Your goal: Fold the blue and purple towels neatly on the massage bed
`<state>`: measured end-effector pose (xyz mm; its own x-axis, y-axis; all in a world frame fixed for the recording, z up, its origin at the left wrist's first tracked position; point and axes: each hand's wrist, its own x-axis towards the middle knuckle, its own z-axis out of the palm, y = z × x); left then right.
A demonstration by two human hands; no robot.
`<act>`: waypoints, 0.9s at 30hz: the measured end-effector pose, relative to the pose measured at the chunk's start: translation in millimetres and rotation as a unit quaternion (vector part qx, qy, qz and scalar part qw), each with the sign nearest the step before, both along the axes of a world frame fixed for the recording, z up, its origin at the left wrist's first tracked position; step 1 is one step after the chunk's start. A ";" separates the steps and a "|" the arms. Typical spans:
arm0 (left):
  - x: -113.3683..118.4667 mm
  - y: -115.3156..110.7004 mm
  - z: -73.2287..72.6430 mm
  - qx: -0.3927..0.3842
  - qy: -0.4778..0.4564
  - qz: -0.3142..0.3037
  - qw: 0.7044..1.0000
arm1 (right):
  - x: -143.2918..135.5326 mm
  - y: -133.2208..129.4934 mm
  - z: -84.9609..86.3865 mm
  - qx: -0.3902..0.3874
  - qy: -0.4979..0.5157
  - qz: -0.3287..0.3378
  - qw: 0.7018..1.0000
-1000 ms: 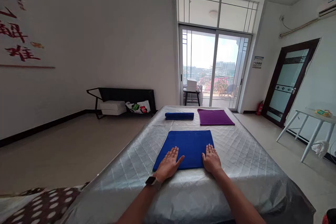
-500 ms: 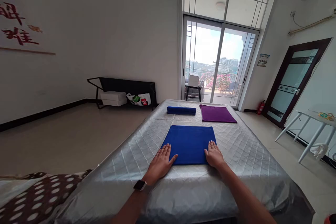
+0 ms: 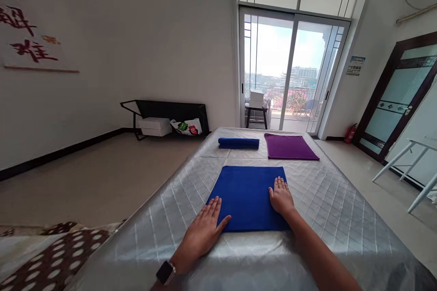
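Observation:
A folded blue cloth [image 3: 251, 198] lies flat in front of me on a silver quilted cover [image 3: 327, 200]. My left hand [image 3: 205, 225] rests open on its near left edge, fingers stretched forward and thumb out over the cloth. Along the right edge, my right hand [image 3: 282, 196] lies open and flat, its fingers close together. Beyond the cloth sits a rolled blue cloth [image 3: 239, 143], and to the right of that roll a folded purple cloth [image 3: 291, 147] is spread flat. Neither hand touches these two.
A brown polka-dot fabric [image 3: 58, 254] is at the lower left. Against the wall stands a black rack [image 3: 170, 111] with white boxes [image 3: 154, 126] and a printed bag [image 3: 186, 126]. At right are a white-legged table [image 3: 423, 191], a fire extinguisher [image 3: 350, 133] and a door [image 3: 396, 100].
My right hand has slid forward along the blue cloth's right edge. The left hand stays at the left edge. The view has shifted slightly, and the cloth appears larger.

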<state>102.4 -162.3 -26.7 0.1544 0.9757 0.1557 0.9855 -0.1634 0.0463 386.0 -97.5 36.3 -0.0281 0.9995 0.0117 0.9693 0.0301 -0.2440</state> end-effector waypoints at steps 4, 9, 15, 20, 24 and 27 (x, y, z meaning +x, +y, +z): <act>40.0 18.2 26.3 -0.003 -0.013 -0.047 0.999 | -0.2 -3.2 -0.6 -0.002 0.001 0.002 1.000; 134.7 61.7 53.0 -0.014 -0.038 -0.196 0.980 | 1.4 -6.1 2.7 -0.005 -0.010 0.015 1.000; 158.2 97.1 33.6 0.001 -0.039 -0.210 0.977 | 2.6 -5.8 -2.7 -0.002 0.000 0.015 1.000; 94.2 113.5 19.3 -0.001 -0.037 -0.130 0.991 | 1.3 -4.1 -4.9 0.005 0.017 0.007 1.000; 33.5 124.0 17.3 -0.012 -0.028 -0.031 0.999 | 1.4 -3.6 -6.7 0.006 0.022 0.004 1.000; 10.1 126.2 14.2 -0.017 -0.015 -0.003 1.000 | 2.1 -4.0 -7.8 0.000 0.017 0.003 1.000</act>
